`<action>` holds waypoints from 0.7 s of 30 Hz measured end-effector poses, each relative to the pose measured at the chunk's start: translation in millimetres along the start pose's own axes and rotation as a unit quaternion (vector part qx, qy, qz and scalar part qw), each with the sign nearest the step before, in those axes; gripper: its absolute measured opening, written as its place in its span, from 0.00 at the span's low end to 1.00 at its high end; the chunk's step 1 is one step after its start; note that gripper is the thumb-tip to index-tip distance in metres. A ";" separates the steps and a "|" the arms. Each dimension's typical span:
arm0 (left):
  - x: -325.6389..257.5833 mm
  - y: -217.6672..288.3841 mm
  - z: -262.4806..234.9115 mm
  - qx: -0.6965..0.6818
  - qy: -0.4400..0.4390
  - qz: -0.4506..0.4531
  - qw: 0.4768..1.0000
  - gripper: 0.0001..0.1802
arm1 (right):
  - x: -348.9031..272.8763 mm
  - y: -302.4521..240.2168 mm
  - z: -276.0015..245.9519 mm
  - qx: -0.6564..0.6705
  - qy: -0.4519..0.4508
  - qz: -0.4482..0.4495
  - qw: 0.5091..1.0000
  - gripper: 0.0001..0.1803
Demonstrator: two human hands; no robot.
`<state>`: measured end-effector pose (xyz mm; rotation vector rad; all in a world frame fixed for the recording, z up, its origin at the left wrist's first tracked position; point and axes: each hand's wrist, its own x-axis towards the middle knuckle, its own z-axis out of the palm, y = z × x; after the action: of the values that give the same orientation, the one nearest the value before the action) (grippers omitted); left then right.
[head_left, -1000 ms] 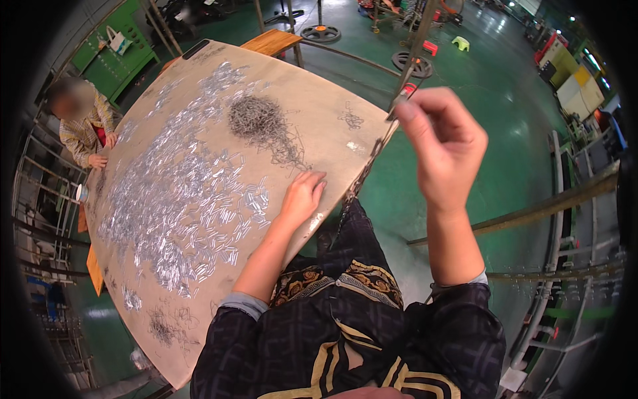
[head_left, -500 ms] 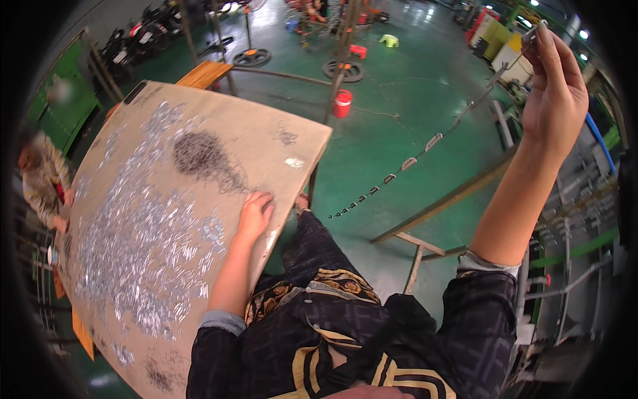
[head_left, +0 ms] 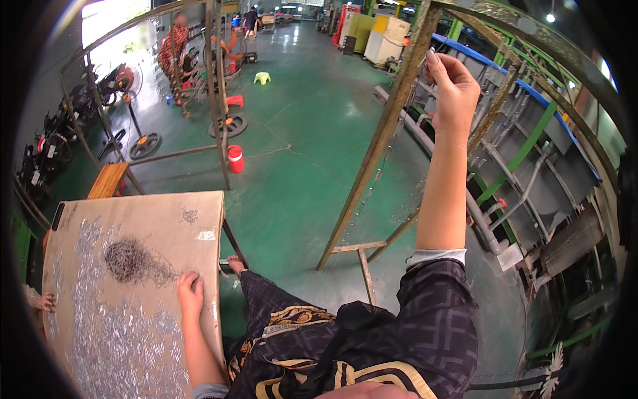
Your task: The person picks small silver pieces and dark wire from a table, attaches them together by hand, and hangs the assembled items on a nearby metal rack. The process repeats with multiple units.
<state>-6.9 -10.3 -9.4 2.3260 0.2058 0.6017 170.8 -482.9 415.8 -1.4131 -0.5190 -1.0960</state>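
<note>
My right hand [head_left: 455, 96] is raised high at the right, thumb and fingers pinched on the top of a thin hanging strand beside a rusty post. The strand of linked wire hooks and small metal pieces [head_left: 377, 174] is thin and hard to follow here. My left hand [head_left: 191, 294] rests on the cardboard-covered table [head_left: 214, 229], fingers loosely apart, at the thin end of a tangled pile of dark wire hooks [head_left: 126, 259]. Many small shiny metal pieces [head_left: 126, 339] lie spread over the table, left of my left forearm.
A rusty metal frame [head_left: 382, 139] stands ahead of me at the right, with pipes and grey panels beyond. Past the table are a red bucket [head_left: 235, 159], a green stool [head_left: 262, 78] and a standing fan [head_left: 126, 80]. Another person's hand [head_left: 46, 302] is at the table's left edge.
My view has turned right, bringing the rusty frame ahead. My right hand, with the strand, is now beside its post. The left hand stays by the dark wire pile, its fingers slightly more curled.
</note>
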 end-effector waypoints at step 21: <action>2.7 1.2 2.6 -0.020 -0.012 -0.021 1.000 0.09 | 180.7 25.7 -123.4 -0.143 0.083 -0.049 0.985 0.15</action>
<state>-3.4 -11.9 -9.2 2.2829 0.2292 0.5529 236.4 -656.2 535.1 -1.5375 -0.3219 -1.3988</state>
